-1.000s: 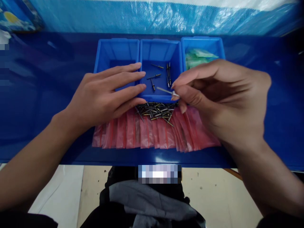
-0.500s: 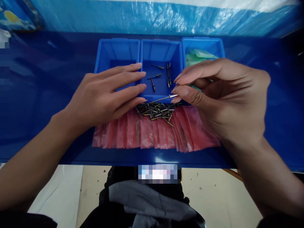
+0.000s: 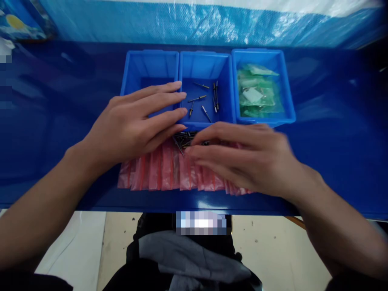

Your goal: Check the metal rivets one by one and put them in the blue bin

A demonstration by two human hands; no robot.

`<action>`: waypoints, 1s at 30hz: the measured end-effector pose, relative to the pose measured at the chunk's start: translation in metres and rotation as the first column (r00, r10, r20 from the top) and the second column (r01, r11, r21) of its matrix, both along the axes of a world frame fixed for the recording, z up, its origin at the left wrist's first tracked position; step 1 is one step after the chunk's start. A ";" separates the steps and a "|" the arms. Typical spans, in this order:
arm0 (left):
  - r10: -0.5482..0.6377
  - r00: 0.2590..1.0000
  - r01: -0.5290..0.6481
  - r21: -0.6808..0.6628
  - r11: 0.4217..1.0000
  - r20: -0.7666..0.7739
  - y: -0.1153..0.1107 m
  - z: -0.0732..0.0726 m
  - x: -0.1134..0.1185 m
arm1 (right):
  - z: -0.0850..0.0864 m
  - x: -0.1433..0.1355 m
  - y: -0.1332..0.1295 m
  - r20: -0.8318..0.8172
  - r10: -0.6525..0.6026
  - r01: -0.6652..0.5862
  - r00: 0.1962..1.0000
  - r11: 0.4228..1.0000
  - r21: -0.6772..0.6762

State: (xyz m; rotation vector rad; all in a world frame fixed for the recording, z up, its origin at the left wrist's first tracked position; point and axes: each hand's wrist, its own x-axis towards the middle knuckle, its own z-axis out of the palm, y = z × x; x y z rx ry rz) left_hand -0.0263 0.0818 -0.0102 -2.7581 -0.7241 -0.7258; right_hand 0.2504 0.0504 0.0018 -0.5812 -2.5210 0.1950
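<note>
Several metal rivets (image 3: 197, 98) lie spread over the floor of the middle blue bin (image 3: 206, 64). My left hand (image 3: 130, 125) rests with fingers apart across the front of the left blue bin (image 3: 151, 62), fingertips at the middle bin's left wall. Below the middle bin, a pile of rivets (image 3: 178, 143) sits on a row of pink plastic bags (image 3: 156, 171). Over this pile reaches my right hand (image 3: 242, 155), slightly blurred, its fingers bent down and covering much of it. Whether its fingertips hold a rivet is hidden.
The right blue bin (image 3: 289, 97) holds green plastic bags (image 3: 260, 91). All three bins stand side by side on a blue table (image 3: 333, 161). Behind runs a light blue plastic sheet (image 3: 151, 20). A blurred-out device (image 3: 201, 223) shows below the table's front edge.
My right hand has moved down and left from beside the middle bin to the pile. The rivet it held is gone from view there, and another lies in the middle bin. The left hand stays.
</note>
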 end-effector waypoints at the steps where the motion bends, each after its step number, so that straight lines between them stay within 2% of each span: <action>1: 0.002 1.000 -0.002 0.003 1.000 0.008 0.000 0.000 0.000 | -0.005 -0.001 0.001 0.094 0.025 -0.026 0.995 1.000 0.013; 3: 0.013 1.000 -0.013 0.010 1.000 0.018 0.001 -0.001 0.001 | -0.012 -0.003 0.002 0.186 0.039 -0.042 0.982 0.999 0.011; 9: -0.017 1.000 0.016 0.046 0.999 0.014 0.001 0.000 0.001 | -0.010 -0.003 0.004 0.159 0.044 -0.050 0.986 0.998 0.032; 12: -0.010 1.000 0.009 0.032 0.999 0.022 0.001 0.000 0.002 | -0.006 -0.005 0.003 0.065 -0.014 0.012 0.998 1.000 0.024; 16: -0.005 0.999 0.004 0.013 1.000 0.045 0.000 -0.001 0.002 | -0.004 -0.007 0.001 -0.068 -0.088 0.085 0.994 0.995 -0.051; 24: 0.020 1.000 -0.021 0.040 0.999 0.015 0.000 0.002 0.002 | -0.003 -0.003 0.002 -0.091 -0.103 0.098 0.991 0.993 -0.059; 27: 0.033 0.999 -0.033 0.046 0.998 0.004 -0.001 0.003 0.003 | 0.000 -0.004 0.000 -0.156 -0.126 0.106 0.980 0.986 -0.130; 30: 0.038 0.999 -0.038 0.041 0.998 0.001 -0.001 0.003 0.003 | 0.004 -0.005 -0.001 -0.254 -0.232 0.153 0.939 0.943 -0.296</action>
